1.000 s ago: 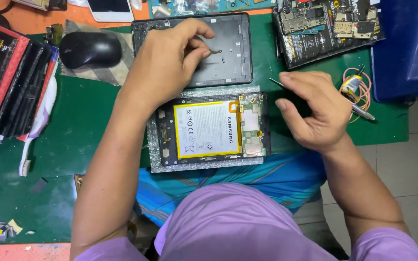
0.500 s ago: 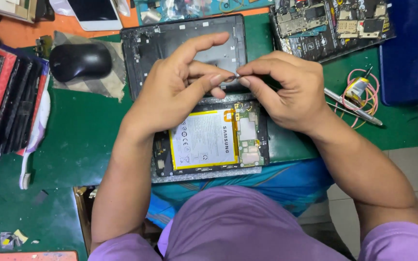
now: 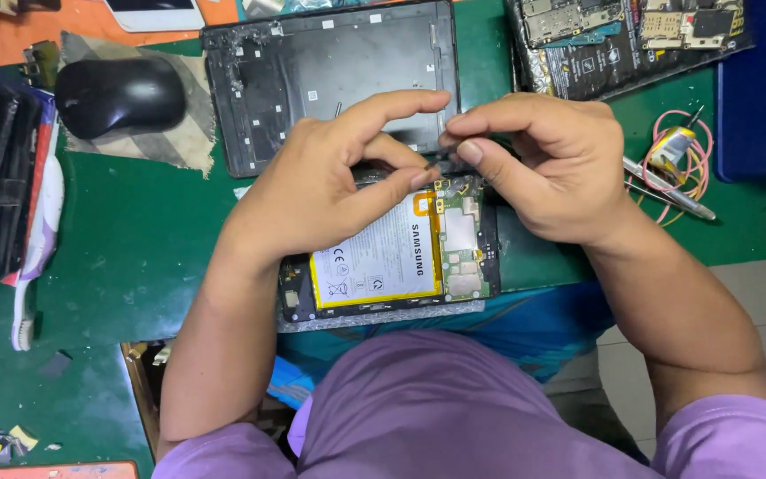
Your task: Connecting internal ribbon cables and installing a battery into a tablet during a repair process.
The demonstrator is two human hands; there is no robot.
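Opened tablet [image 3: 392, 257] lies on green mat [image 3: 135, 239], battery and circuit board exposed, directly beneath both hands. Left hand [image 3: 321, 182] and right hand [image 3: 547, 164] meet above its top edge, fingertips pinched narrow on small dark part [image 3: 432, 162]. Detached back cover [image 3: 330, 71] just behind; black mouse [image 3: 117, 93] well left.

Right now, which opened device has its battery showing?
The opened tablet under both hands, nearest the person: its white battery shows. The dark back cover behind holds none.

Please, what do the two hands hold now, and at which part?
Both hands pinch one small thin part at its ends, above the opened tablet. What the part is cannot be told.
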